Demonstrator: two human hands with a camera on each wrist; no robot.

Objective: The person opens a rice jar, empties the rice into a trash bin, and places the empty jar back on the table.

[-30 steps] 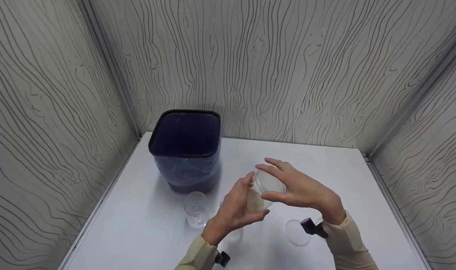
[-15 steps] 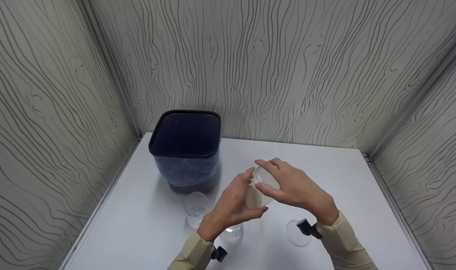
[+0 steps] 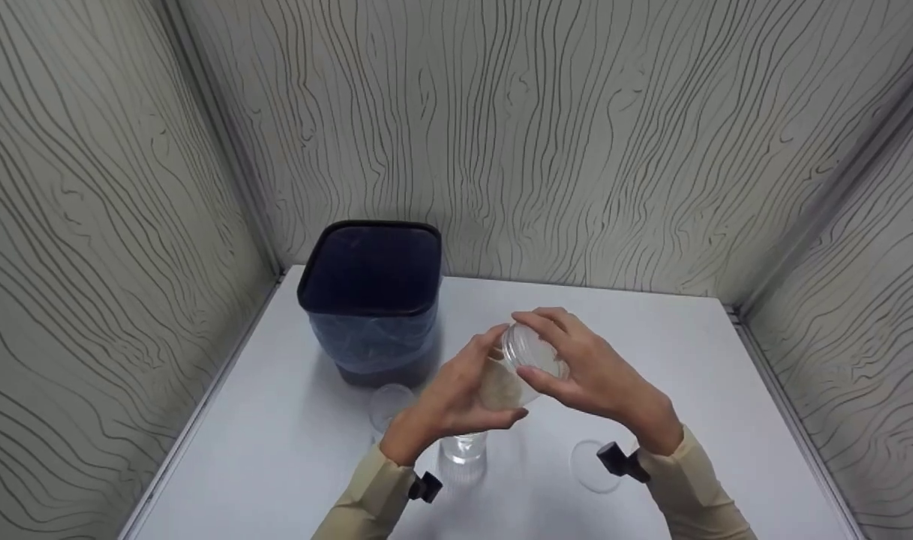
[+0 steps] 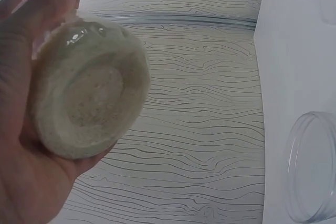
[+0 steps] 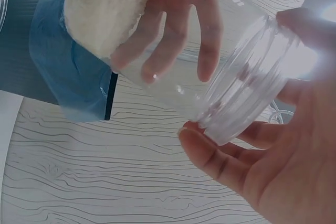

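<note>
A clear plastic jar (image 4: pixel 94 93) is held tilted in the air, with pale, rice-like grains (image 5: pixel 105 9) gathered at its base. My left hand (image 3: pixel 456 397) grips its body, fingers wrapped round the side. On the jar's ridged mouth end sits a clear screw lid (image 5: pixel 252 80). The thumb and fingers of my right hand (image 3: pixel 595 367) pinch that lid from both sides. Below my left hand another clear jar (image 3: pixel 464 448) stands on the white table (image 3: pixel 276 450). A further clear container (image 3: pixel 388 401) is partly hidden behind my left wrist.
A dark bin (image 3: pixel 373 341) with a blue liner stands at the back left of the table. Near my right wrist a clear round lid (image 3: pixel 595 466) lies flat. Patterned walls (image 3: pixel 486 150) enclose the table at the back and sides.
My left hand has shifted left and slightly up with the jar. My right hand has moved a little left along with it, its fingers now closer round the lid.
</note>
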